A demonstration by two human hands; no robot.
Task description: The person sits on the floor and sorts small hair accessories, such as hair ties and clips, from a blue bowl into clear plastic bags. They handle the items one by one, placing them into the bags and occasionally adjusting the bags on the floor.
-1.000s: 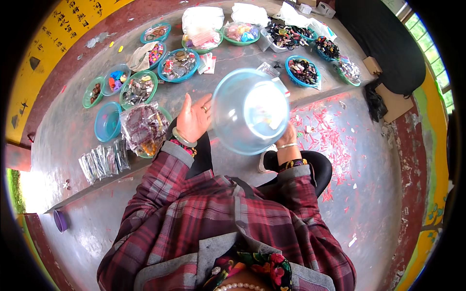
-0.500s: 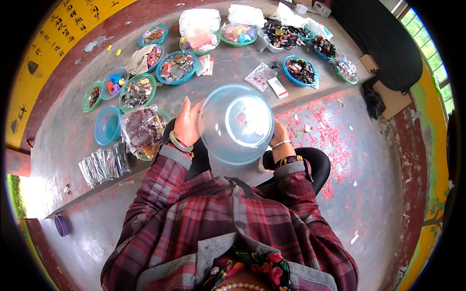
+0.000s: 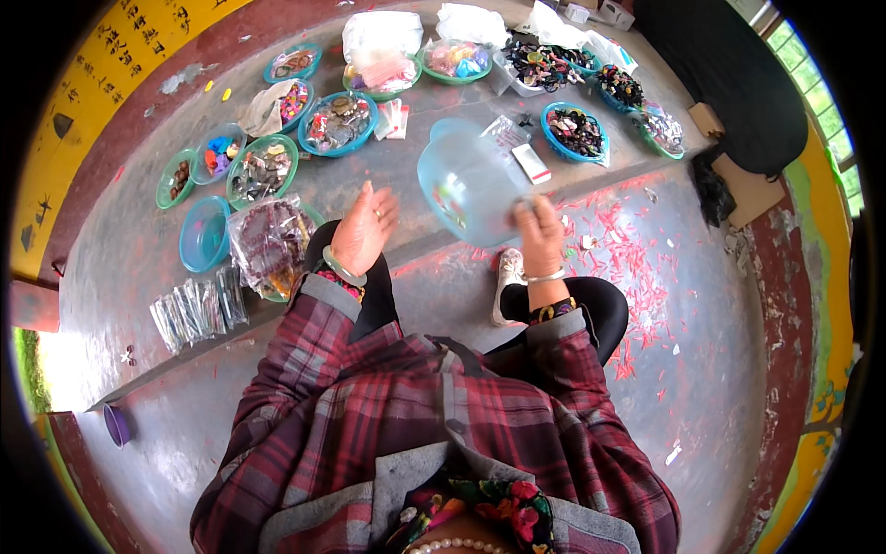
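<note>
Near the bottom of the frame sit our plaid sleeves and dark trousers; just above them, centre-left, our left hand is raised with fingers spread wide, palm open, holding nothing. Centre-right, our right hand has its fingers closed on the rim of the clear blue plastic bowl, which is tilted on edge, mouth towards the left hand, above the step edge of the grey surface. We judge the bowl steadier with the free hand under its lower rim and the tilt kept shallow. Further up lie a bagged purple bundle, an empty blue dish, and green-rimmed bowls of small colourful items.
</note>
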